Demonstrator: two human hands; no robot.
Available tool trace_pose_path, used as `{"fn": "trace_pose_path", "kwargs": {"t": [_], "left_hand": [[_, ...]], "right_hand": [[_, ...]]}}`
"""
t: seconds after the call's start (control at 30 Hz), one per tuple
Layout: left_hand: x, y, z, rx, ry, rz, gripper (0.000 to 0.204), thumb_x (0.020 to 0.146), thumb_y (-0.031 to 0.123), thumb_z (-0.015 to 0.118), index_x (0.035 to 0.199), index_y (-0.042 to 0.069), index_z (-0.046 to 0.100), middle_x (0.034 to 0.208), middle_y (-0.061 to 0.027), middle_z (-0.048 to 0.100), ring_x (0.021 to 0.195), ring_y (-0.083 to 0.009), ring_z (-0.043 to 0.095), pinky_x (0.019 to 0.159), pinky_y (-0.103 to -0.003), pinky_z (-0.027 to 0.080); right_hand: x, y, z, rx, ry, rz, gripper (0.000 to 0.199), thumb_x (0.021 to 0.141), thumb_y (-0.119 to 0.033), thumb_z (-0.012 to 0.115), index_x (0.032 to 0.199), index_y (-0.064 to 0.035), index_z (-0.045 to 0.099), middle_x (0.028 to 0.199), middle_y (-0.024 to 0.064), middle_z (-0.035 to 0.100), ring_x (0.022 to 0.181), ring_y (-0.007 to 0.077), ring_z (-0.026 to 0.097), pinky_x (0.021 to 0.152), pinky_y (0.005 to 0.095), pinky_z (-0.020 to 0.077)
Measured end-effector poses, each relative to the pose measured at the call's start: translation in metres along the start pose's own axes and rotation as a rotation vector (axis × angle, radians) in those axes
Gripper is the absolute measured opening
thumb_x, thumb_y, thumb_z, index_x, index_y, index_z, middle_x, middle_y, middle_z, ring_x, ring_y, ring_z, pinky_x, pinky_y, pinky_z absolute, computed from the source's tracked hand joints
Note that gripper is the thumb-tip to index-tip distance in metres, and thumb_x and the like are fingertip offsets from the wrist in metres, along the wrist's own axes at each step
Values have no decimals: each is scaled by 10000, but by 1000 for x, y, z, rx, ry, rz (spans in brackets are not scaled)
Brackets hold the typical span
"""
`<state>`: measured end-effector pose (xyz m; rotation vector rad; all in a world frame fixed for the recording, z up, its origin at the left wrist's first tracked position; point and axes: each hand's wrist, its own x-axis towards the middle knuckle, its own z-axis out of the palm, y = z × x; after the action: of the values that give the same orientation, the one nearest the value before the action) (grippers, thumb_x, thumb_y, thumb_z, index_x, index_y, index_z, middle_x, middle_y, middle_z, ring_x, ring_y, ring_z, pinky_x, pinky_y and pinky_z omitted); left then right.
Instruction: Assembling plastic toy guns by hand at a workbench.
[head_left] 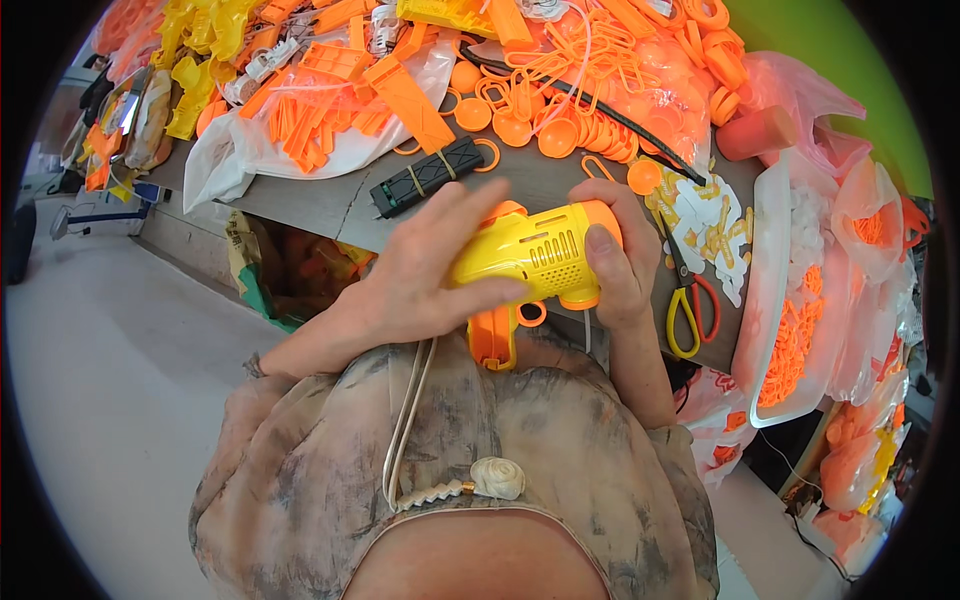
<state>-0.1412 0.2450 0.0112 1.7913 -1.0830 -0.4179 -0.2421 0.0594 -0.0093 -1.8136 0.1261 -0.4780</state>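
A yellow and orange plastic toy gun (545, 255), with slots and small round holes in its side, is held level in front of my chest. Its orange handle (490, 338) points down toward me, with an orange ring beside it. My right hand (625, 255) grips the orange-rimmed right end, thumb pressed on the near side. Against the left end rests my left hand (425, 260), its fingers stretched out and slightly blurred, the thumb lying along the yellow casing. Just beyond the left hand lies a black electric screwdriver (428, 178) on the grey table (330, 208).
Orange plastic parts (325, 120) heap across the table's far side, with yellow shells (205, 40) at far left. Scissors (690, 305) with red and yellow handles lie right, near white pieces (705, 215). A clear tub (770, 270) holds orange pieces. An open bag (265, 265) sits below the left edge.
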Motion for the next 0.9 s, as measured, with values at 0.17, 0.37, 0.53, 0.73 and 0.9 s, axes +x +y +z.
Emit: {"fn": "trace_pose_path", "kwargs": {"t": [0.17,0.37,0.53,0.73,0.9], "left_hand": [[5,0,6,90,-66,47,707,647,356,784,1136,-61,488,888,-159,541,770,-297,565,657,-362,462],[1,-14,16,296,-1,315,760,599,372,797,1126,-74,479,987,-180,598,854,-318,606,830,-423,480],[5,-14,22,328,32,367,800,574,369,819,1127,-104,486,981,-187,611,868,-334,612,862,-409,473],[13,-41,34,281,66,436,775,558,358,820,1096,-108,510,918,-192,621,838,-343,618,792,-401,497],[23,-47,36,256,90,431,784,553,346,823,1117,-97,508,953,-205,609,877,-343,607,812,-395,491]], "right_hand": [[-3,6,-4,62,29,-75,319,809,-237,544,980,31,536,831,106,553,703,163,516,637,273,421],[-11,14,-3,113,70,-49,329,802,-246,547,972,35,536,835,102,542,695,145,502,619,260,409],[-14,18,-1,162,112,-38,333,790,-244,553,963,40,536,813,88,526,676,128,480,598,250,392],[-10,31,0,148,100,-1,313,784,-212,555,966,43,536,791,77,518,668,120,469,589,248,385],[-1,29,-10,-12,61,41,345,804,-251,503,1011,22,532,836,39,515,734,88,460,660,216,364]]}}
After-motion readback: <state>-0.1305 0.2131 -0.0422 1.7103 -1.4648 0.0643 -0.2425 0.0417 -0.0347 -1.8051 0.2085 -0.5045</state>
